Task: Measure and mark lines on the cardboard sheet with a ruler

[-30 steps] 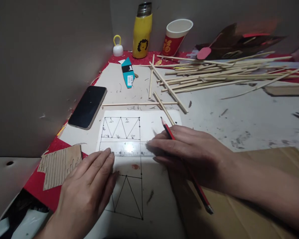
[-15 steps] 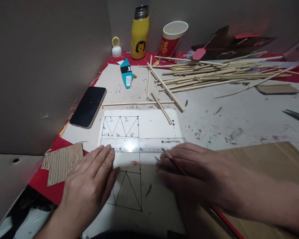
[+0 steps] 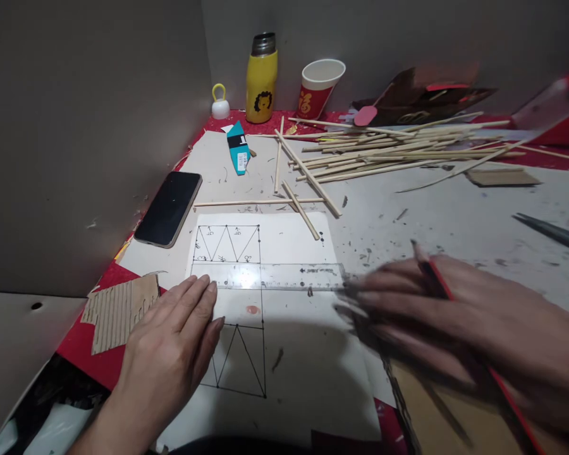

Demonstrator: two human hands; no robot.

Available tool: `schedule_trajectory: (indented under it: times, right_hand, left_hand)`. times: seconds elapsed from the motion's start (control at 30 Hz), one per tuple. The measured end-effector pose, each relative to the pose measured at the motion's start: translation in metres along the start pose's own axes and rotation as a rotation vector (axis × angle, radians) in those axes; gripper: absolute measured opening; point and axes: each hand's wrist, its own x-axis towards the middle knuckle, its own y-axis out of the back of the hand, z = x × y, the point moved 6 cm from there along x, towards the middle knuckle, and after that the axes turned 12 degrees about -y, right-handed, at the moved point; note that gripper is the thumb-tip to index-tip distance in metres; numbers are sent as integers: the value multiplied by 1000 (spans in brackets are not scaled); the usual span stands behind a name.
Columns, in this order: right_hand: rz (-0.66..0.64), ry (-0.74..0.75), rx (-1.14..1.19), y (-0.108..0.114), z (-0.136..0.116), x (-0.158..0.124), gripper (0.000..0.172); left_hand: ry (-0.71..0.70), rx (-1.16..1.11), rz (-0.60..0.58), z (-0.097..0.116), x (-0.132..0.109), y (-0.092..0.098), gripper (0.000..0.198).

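My left hand lies flat with its fingers stretched out, the fingertips at the left end of a clear ruler. The ruler lies across a white sheet of paper that bears black-ink lines, triangles and small written marks. My right hand, blurred by motion, is to the right of the ruler's far end. A red and black pencil is held in it, the tip pointing up and away from the paper. Under the right hand is a brown cardboard piece, partly hidden by it.
Several thin wooden sticks lie at the back. Behind them stand a yellow bottle and a red paper cup. A phone and corrugated cardboard lie at the left. Pointed dark metal tips show at the right.
My right hand has moved right, away from the ruler, with the pencil in it. The brown cardboard has shifted right and nearer. My left hand stays in place; the view has tilted slightly.
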Motion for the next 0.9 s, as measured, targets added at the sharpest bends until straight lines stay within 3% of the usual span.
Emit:
schedule_trajectory:
  times: [0.23,0.4,0.7,0.9]
  right_hand:
    - [-10,121,-82,-30,0,37,31]
    - [-39,145,7,-34,-3,35,24]
    - [-42,119,6,-34,-7,33,32]
    - [-39,137,18,-37,-4,32,27]
  left_hand:
    - [-6,7,19,0,1,0,35]
    - [-12,8,14,0,2,1,35]
    - [16,-17,8,0,1,1,35]
    - [41,-41,-7,-1,1,0,36]
